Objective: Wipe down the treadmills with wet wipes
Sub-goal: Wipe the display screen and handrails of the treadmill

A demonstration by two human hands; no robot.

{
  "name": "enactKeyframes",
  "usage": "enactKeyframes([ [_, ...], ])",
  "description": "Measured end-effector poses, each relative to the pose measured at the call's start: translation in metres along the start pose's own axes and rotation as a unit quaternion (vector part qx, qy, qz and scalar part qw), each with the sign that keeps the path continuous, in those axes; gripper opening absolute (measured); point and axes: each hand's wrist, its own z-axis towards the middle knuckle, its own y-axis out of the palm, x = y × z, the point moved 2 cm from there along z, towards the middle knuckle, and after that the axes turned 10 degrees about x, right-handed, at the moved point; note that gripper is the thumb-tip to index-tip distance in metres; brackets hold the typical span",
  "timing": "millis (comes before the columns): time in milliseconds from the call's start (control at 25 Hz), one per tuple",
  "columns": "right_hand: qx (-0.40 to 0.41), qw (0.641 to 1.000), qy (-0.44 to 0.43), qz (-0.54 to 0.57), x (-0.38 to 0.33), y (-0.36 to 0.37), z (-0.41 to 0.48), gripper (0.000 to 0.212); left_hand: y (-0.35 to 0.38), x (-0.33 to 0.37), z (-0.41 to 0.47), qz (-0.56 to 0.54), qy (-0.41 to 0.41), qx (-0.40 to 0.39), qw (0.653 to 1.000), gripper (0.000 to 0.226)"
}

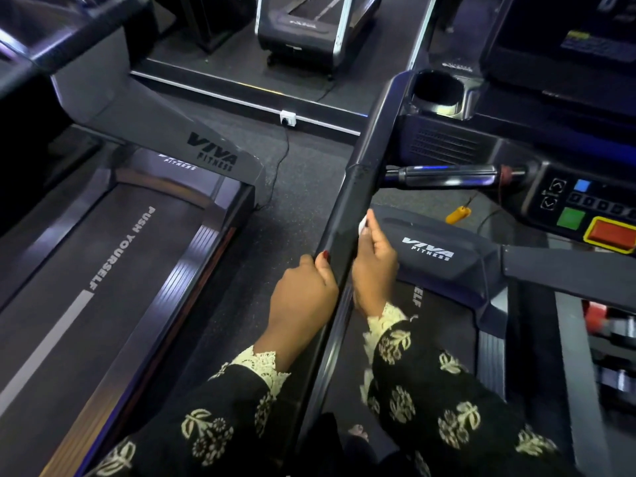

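Along handrail [358, 187], open up to crossbar grip [447, 174]; floor aisle [303, 187] left free.

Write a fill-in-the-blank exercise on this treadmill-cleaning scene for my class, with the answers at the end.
1. While the left hand grips the handrail, the right hand holds a ____ wet wipe against it.
2. The neighbouring treadmill's belt reads PUSH ____.
3. The clip dangling on a cord near the console is ____.
Answers: white; YOURSELF; yellow.
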Motion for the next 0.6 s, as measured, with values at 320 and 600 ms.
enactKeyframes([
  [320,-0.246,0.861,-0.428,-0.124,-0.011,-0.020,-0.005,0.032,-0.006,-0.004,0.000,-0.084,-0.019,0.010,0.996,0.043],
  [600,-0.323,0.748,-0.478,-0.328,-0.028,0.014,0.032,0.045,-0.012,-0.011,0.003,-0.159,-0.096,-0.019,0.982,0.056],
])
